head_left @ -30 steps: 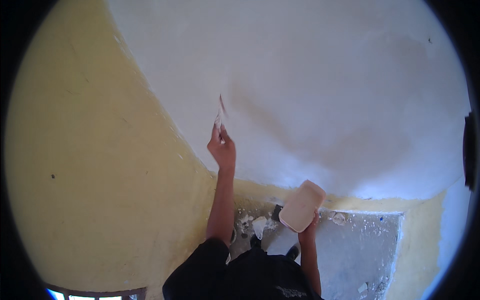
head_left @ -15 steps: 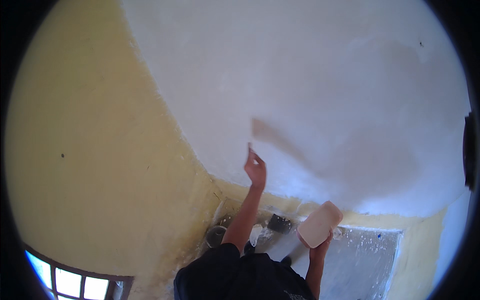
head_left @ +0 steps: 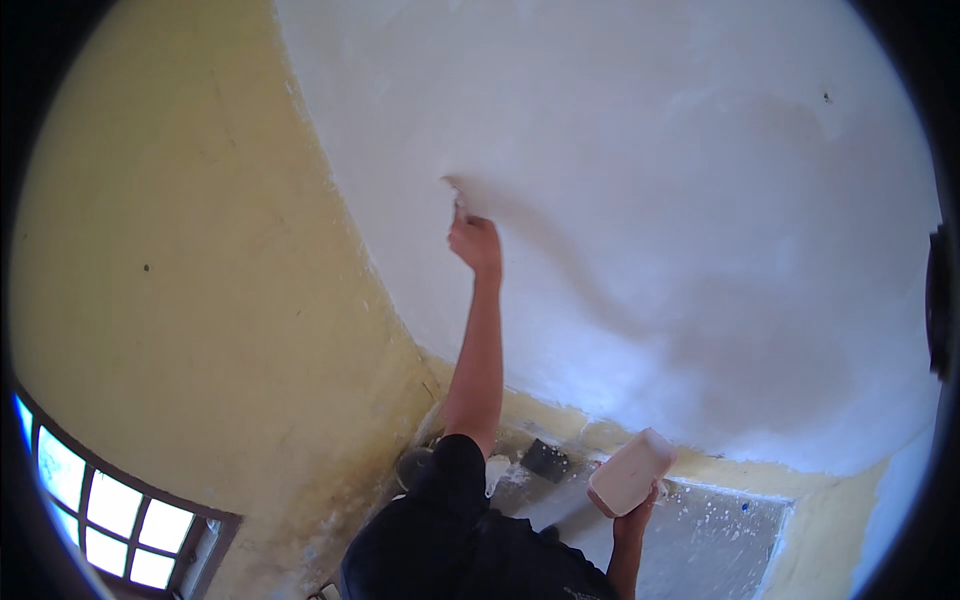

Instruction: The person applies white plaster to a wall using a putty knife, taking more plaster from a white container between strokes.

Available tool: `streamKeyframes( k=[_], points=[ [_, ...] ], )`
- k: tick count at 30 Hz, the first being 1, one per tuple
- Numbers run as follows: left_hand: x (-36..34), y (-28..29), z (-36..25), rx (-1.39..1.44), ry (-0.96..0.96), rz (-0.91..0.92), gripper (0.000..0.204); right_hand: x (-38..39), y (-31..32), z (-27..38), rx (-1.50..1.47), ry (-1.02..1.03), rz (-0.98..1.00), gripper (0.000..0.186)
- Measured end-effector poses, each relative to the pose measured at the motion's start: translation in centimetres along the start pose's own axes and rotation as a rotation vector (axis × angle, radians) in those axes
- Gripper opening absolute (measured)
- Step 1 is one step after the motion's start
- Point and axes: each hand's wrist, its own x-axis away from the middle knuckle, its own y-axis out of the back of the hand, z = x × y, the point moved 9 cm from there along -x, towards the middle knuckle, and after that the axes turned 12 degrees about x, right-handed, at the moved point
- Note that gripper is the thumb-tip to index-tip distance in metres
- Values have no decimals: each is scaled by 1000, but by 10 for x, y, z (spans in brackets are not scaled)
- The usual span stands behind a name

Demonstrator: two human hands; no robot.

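Observation:
My left hand (head_left: 476,244) is raised to the white-coated wall (head_left: 620,150), its fingers closed round a putty knife (head_left: 456,190). The thin blade meets the wall or is very close to it, seen nearly edge-on. Lower and to the right, my right hand (head_left: 637,516) grips a pale pink, rounded rectangular tub (head_left: 632,472) by its near end. The tub is held tilted, away from the wall; what it contains cannot be made out.
A bare yellow wall (head_left: 200,230) meets the white one at the left. At the lower left is a barred window (head_left: 110,510). Below me a dark bucket (head_left: 413,466) and a dark block (head_left: 545,460) stand on the paint-spattered grey floor (head_left: 710,540).
My left hand has moved up and to the left along the wall with the putty knife. The tub in my right hand has shifted slightly down in view. More of the window shows.

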Motion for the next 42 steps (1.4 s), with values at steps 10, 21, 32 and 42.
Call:
streamKeyframes(
  k=[10,21,32,42],
  points=[
    [128,-12,-115,441,-24,504,34,-16,4,22,1033,442,33,52],
    [11,-42,-13,-63,-514,202,56,-34,-29,-25,57,12,109,50],
    [85,42,36,142,-76,288,37,-68,-79,-43,300,93,283,53],
    [-26,-7,-32,6,58,181,43,-89,-77,-65,158,-84,269,47]
  ],
)
